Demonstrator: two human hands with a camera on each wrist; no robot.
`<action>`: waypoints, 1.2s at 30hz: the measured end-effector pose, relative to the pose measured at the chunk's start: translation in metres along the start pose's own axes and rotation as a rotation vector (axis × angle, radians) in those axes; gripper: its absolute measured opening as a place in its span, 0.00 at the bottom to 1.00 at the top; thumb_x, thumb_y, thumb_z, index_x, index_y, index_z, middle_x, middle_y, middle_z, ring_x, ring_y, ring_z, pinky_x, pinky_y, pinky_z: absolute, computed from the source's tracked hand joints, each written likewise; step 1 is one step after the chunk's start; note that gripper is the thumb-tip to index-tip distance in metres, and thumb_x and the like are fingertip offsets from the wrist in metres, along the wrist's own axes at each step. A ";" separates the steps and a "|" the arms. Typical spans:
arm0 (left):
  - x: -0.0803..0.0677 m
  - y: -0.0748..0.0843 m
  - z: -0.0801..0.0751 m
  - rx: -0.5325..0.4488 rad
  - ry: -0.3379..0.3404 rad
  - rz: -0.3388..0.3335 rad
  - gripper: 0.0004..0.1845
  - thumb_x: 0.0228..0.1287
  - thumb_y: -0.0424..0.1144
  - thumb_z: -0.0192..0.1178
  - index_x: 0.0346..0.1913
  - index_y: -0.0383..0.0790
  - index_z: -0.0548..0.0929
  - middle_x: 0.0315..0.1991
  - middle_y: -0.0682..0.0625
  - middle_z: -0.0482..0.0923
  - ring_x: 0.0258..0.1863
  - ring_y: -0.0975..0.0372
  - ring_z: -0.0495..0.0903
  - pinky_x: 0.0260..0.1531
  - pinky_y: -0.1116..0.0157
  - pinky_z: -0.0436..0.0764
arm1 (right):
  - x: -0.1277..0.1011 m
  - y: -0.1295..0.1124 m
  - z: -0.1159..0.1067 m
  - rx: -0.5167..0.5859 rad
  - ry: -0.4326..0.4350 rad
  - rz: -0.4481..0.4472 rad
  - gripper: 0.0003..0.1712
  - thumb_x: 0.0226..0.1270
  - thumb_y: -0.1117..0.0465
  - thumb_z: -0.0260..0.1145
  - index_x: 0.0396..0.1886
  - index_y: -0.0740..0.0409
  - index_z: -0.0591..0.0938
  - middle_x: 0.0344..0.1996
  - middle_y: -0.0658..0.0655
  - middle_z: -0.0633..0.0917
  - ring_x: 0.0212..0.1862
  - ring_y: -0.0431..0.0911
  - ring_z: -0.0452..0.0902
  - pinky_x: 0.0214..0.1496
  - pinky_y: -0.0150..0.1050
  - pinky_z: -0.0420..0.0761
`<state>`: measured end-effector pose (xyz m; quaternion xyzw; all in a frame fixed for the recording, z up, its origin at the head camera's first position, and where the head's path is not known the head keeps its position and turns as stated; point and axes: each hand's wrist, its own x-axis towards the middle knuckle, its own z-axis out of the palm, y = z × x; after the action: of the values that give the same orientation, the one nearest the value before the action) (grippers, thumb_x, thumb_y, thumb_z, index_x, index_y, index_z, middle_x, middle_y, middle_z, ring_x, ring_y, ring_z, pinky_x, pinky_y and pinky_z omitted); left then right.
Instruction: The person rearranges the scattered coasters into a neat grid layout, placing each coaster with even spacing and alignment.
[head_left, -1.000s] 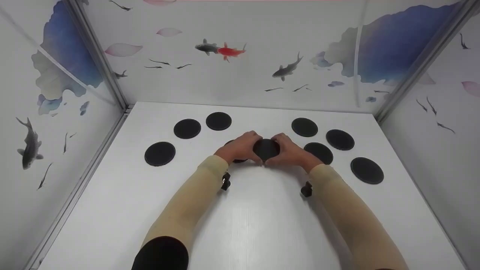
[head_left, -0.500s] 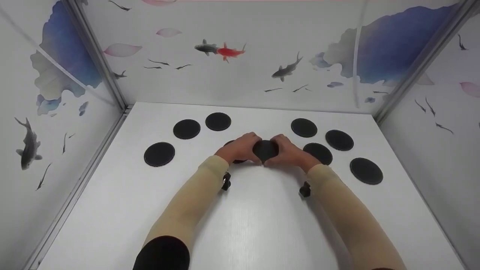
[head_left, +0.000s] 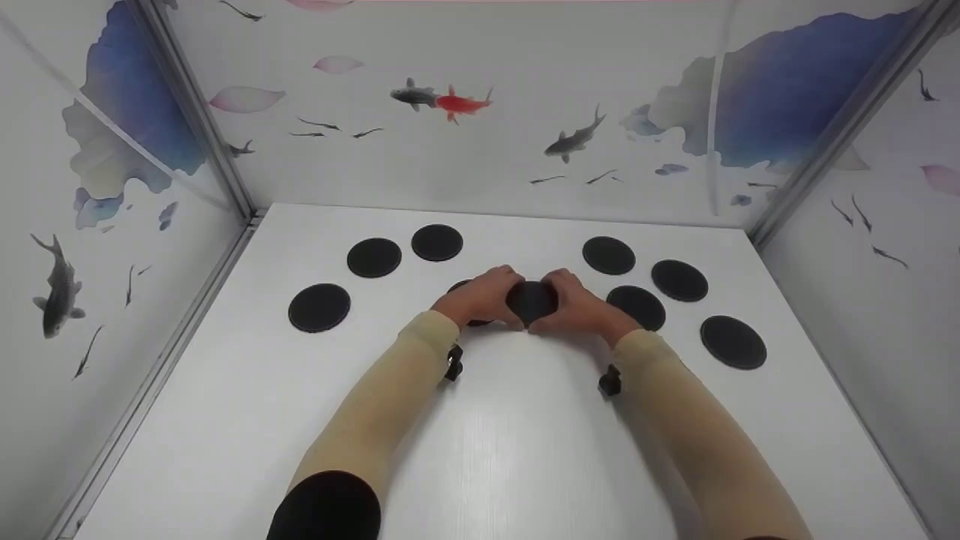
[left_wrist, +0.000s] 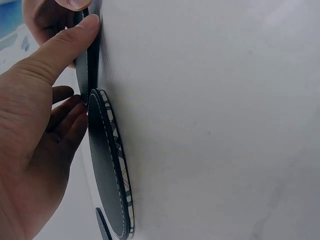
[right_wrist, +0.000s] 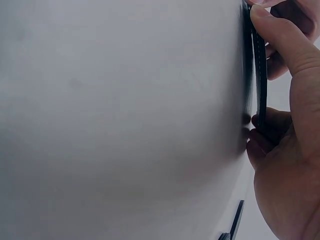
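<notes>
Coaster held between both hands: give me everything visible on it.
The coaster is a round, thin black disc, leather-like, with pale stitching along its rim in the wrist views. It sits mid-table between the left hand and right hand, both of which grip its edges, thumbs on the near rim. It looks low over the white table; whether it touches the table cannot be told. Another coaster lies just beside it under the left hand.

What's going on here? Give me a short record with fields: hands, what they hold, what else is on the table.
Left hand: grips the left edge of the held disc
Right hand: grips its right edge
Held disc: round, black, stitched rim
Half-hidden disc: lies flat under the left hand
Other discs: seven, for example one, flat on the white table
</notes>
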<state>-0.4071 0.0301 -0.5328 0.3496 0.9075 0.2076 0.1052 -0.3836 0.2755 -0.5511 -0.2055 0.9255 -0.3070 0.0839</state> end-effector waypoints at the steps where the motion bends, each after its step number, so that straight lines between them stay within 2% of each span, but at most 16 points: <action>1: 0.000 0.000 0.000 0.002 -0.001 0.003 0.39 0.58 0.53 0.86 0.68 0.40 0.83 0.59 0.48 0.79 0.57 0.57 0.79 0.65 0.57 0.80 | -0.001 0.000 0.000 -0.002 0.002 -0.003 0.46 0.53 0.44 0.90 0.65 0.59 0.79 0.62 0.59 0.75 0.65 0.54 0.70 0.74 0.53 0.73; 16: 0.000 0.001 0.000 0.034 -0.037 -0.007 0.42 0.59 0.54 0.85 0.72 0.40 0.81 0.62 0.47 0.78 0.60 0.56 0.78 0.66 0.57 0.79 | -0.003 -0.001 0.003 -0.026 0.001 0.004 0.51 0.54 0.45 0.90 0.69 0.65 0.75 0.68 0.64 0.73 0.69 0.57 0.69 0.78 0.54 0.70; 22: -0.002 0.004 0.001 0.026 -0.029 -0.033 0.42 0.59 0.53 0.85 0.73 0.40 0.80 0.63 0.48 0.78 0.61 0.57 0.78 0.67 0.56 0.79 | -0.003 -0.002 0.003 -0.044 -0.013 0.028 0.54 0.56 0.44 0.90 0.73 0.64 0.73 0.71 0.63 0.71 0.72 0.57 0.68 0.80 0.54 0.69; 28: -0.004 0.005 0.000 0.021 -0.031 -0.046 0.42 0.59 0.53 0.85 0.72 0.41 0.80 0.63 0.48 0.78 0.61 0.57 0.78 0.68 0.56 0.79 | -0.004 -0.003 0.004 -0.050 -0.018 0.025 0.53 0.57 0.45 0.90 0.72 0.65 0.73 0.71 0.64 0.71 0.72 0.57 0.67 0.79 0.55 0.69; 36: -0.001 0.005 0.001 0.062 -0.045 -0.046 0.44 0.60 0.55 0.84 0.75 0.41 0.79 0.65 0.48 0.77 0.64 0.57 0.78 0.69 0.57 0.78 | -0.004 -0.005 0.003 -0.055 -0.021 0.022 0.54 0.56 0.45 0.90 0.73 0.66 0.73 0.71 0.65 0.71 0.72 0.58 0.68 0.79 0.56 0.70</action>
<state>-0.4030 0.0328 -0.5312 0.3365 0.9187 0.1689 0.1194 -0.3775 0.2722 -0.5505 -0.2005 0.9349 -0.2783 0.0912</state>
